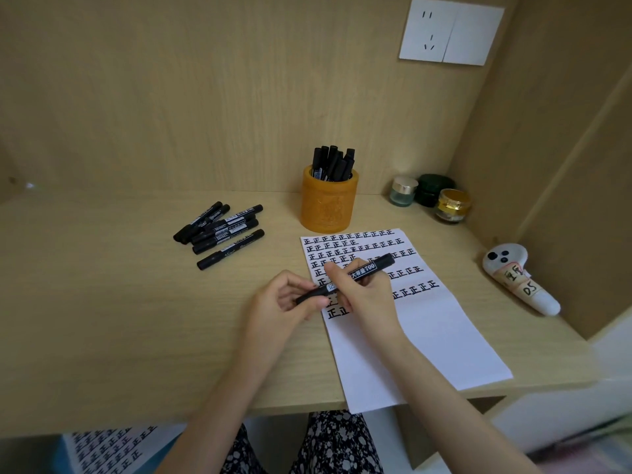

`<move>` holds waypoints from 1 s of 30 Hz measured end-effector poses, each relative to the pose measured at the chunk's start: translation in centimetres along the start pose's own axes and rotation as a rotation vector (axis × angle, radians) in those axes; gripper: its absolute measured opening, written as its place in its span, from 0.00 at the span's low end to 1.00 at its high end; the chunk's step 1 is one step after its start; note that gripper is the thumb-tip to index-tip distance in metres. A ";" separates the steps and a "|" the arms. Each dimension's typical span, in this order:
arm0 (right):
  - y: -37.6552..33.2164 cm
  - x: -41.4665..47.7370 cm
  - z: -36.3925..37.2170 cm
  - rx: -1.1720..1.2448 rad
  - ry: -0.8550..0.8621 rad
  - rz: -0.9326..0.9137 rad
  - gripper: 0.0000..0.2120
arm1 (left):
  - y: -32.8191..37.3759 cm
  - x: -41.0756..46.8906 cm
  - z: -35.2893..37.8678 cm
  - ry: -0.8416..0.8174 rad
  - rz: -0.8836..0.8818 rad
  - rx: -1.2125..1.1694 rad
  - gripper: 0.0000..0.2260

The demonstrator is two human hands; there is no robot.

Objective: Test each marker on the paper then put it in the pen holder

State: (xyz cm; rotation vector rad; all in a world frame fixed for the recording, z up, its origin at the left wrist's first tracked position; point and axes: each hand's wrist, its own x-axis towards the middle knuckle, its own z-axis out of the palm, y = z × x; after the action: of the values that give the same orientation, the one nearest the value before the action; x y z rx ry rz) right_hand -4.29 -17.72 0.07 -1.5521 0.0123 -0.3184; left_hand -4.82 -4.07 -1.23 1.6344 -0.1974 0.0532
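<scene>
Left hand (pixel 277 302) pinched the 8 o'clock end of 1 seemingly light, stiff black plastic marker (pixel 366 269); right hand (pixel 366 300) clasped mid-barrel, probably its steadiest hold.

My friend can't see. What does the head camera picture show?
The left hand and right hand hold one black marker over a white paper partly filled with black marks. Behind stands an orange pen holder with markers inside; loose markers lie at left.

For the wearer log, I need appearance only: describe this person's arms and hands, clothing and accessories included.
The left hand and right hand are bare: no gloves, rings, watch or bracelet show. The left forearm and right forearm are uncovered down to the picture's lower edge, so no sleeves are in view. No ink marks can be made out.
</scene>
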 end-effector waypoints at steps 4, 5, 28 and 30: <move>0.6 0.2 0.5 0.048 0.036 0.009 0.19 | 0.3 -0.2 0.0 0.015 0.021 -0.039 0.08; 0.6 0.2 0.6 0.052 0.038 0.007 0.19 | 0.4 -0.3 0.0 0.020 0.027 -0.050 0.08; -0.9 2.2 -1.7 -0.563 -0.101 -0.447 0.09 | 1.5 1.2 -1.5 0.149 0.050 0.144 0.06; -0.8 2.3 -1.5 -0.620 -0.278 -0.545 0.08 | 1.6 1.5 -1.4 0.158 0.044 0.107 0.04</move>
State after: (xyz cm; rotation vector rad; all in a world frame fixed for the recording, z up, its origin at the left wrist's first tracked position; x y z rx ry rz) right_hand -2.52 -19.61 1.25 -2.1955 -0.5861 -0.5578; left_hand -3.47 -2.91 0.70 1.7240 -0.1104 0.2290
